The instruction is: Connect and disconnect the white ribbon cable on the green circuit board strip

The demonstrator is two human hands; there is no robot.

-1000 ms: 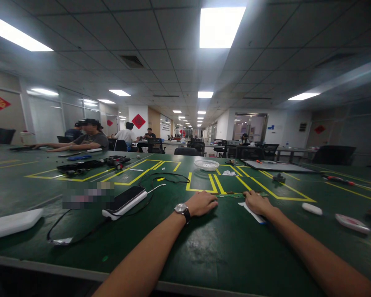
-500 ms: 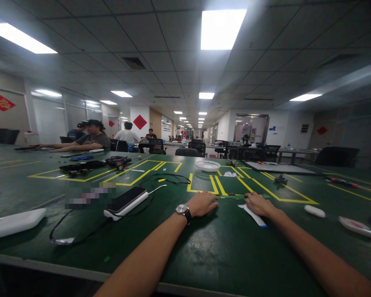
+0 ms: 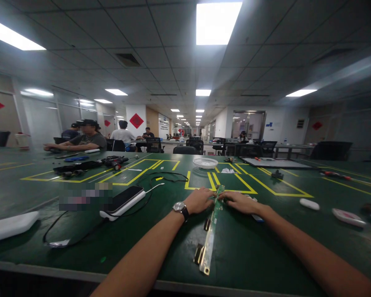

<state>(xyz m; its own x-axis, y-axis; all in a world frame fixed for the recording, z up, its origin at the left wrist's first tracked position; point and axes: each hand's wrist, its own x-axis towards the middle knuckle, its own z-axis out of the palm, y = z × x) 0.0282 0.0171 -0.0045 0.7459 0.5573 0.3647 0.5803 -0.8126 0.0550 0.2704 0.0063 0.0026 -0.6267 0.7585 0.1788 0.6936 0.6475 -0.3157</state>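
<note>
A long, narrow green circuit board strip (image 3: 213, 225) stands out from between my hands, running from their fingertips toward the table's near edge. Short brown ribbon tabs stick out on its left side. My left hand (image 3: 200, 200), with a watch on the wrist, has its fingers closed at the board's far left edge. From the other side my right hand (image 3: 239, 202) pinches the same far part. Beneath the right hand lies a white strip with a blue end (image 3: 259, 218), mostly covered.
A phone (image 3: 123, 200) on a white power bank with a black cable lies to the left. Ahead stands a white round basket (image 3: 205, 163). White oval cases (image 3: 309, 204) are on the right. A person (image 3: 91, 138) sits at the far left.
The circuit board has turned from lying crosswise beyond my hands to pointing toward me. My right hand has moved left, close to my left hand. The view has shifted slightly right.
</note>
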